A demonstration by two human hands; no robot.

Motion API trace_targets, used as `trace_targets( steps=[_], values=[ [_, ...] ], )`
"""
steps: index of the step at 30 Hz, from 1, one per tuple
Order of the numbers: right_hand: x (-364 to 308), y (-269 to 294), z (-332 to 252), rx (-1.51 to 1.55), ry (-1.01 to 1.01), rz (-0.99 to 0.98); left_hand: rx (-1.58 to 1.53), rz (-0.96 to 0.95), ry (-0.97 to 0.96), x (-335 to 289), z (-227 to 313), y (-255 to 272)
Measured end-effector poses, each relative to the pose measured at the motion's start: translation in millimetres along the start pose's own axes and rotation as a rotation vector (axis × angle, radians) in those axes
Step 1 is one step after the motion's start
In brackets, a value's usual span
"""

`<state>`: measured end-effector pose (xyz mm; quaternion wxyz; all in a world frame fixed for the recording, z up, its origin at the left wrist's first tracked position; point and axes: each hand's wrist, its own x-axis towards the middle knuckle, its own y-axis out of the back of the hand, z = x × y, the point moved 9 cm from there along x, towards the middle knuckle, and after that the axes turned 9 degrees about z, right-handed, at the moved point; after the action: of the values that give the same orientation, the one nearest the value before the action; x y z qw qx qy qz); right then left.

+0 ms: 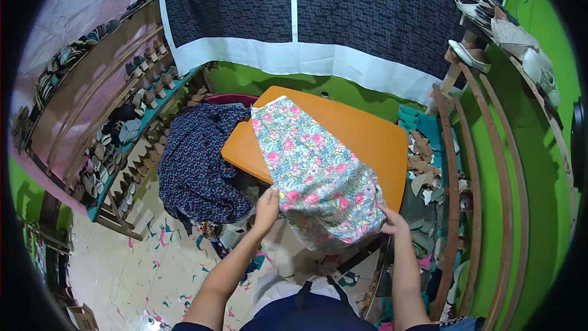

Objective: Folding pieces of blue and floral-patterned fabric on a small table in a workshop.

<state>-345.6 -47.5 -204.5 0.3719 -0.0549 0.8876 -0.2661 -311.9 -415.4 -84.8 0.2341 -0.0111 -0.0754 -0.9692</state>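
Note:
A floral fabric piece [318, 165] with pink roses on a pale blue-green ground lies across an orange tabletop [361, 129]. Its far end rests on the top, while its near end hangs over the front edge toward me. My left hand [267, 209] pinches the fabric's left edge. At the right edge of the same cloth, my right hand [393, 220] is closed with the fingers partly behind it. Left of the table sits a heap of dark cloth with a small purple-green print [199, 159], touching the tabletop's left corner.
Shelves on the left carry many shoes and wooden shoe lasts [159, 89]. A wooden slatted rack [450, 208] stands close on the right, with fabric scraps [422, 233] beside it. Coloured offcuts litter the tiled floor [153, 270]. A dark curtain [367, 18] hangs behind.

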Motion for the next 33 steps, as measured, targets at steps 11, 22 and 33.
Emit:
trace_targets(
  steps=[11, 22, 33],
  values=[
    [-136.2, -118.6, -12.9, -0.103, 0.566, -0.206, -0.201, 0.137, -0.061, 7.3, 72.2, 164.6],
    [-282.6, -69.5, 60.8, -0.25, 1.234, 0.432, -0.219, -0.104, -0.146, -50.3, 108.2, 196.1],
    [-315.6, -18.9, 32.1, -0.312, 1.375, 0.286, -0.23, -0.266, -0.158, -65.2, 101.6, 151.8]
  ],
)
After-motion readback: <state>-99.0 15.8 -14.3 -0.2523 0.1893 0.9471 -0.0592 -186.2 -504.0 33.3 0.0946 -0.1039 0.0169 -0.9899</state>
